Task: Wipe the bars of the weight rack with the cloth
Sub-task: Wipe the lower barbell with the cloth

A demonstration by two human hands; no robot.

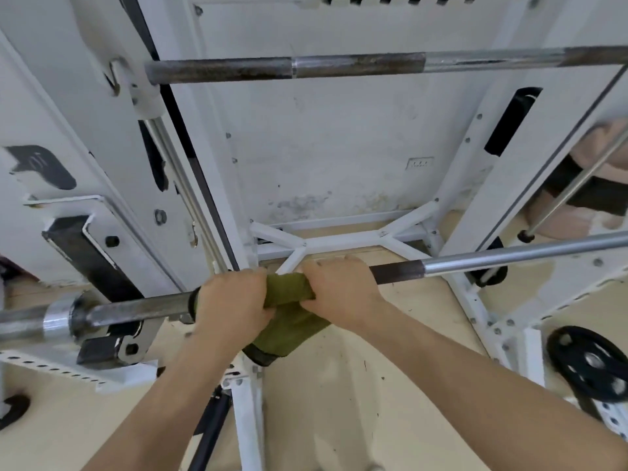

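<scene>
An olive-green cloth (pixel 289 311) is wrapped over the near barbell (pixel 475 258), which crosses the view from lower left to right. My left hand (pixel 234 300) grips the cloth around the bar on its left side. Right beside it, my right hand (pixel 343 285) grips the cloth and bar too. A loose flap of cloth hangs below the bar between my hands. The bar's dark knurled part shows on either side of my hands. A second, rusty bar (pixel 339 66) lies higher up on the white rack (pixel 472 164).
A black weight plate (pixel 593 363) hangs on a peg at the lower right. The rack's white base brace (pixel 343 241) lies on the tan floor beyond the bar. A steel bar catch (pixel 112 341) holds the bar at the left. A person's reflection shows at the far right.
</scene>
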